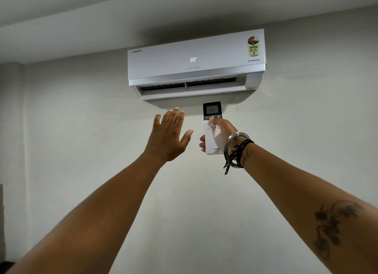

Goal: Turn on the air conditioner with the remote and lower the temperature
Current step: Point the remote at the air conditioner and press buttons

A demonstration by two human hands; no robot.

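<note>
Your right hand [222,131] grips the remote [212,128] upright, fingers wrapped behind its left edge and the thumb [215,121] lying across the front, its tip just below the dark button strip that carries the minus, power and plus keys. The remote's small screen points toward you, and its top end sits just under the AC [196,62], aimed up at it. A steel bangle [235,148] and black threads [235,157] circle that wrist, with tattoos showing on the forearm.

Your left hand [169,134] is raised beside the remote, to its left, and apart from it. It holds nothing: the palm faces the wall [81,130], fingers spread and straight, thumb angled out toward the remote.

The AC hangs high on the wall close to the ceiling [102,17]. Its front panel shows a lit 20°, and the louver [194,89] along the bottom stands swung open, with the dark vent slot visible behind it. A star-rating sticker [253,46] sits at the panel's upper right, above the word INVERTER.
</note>
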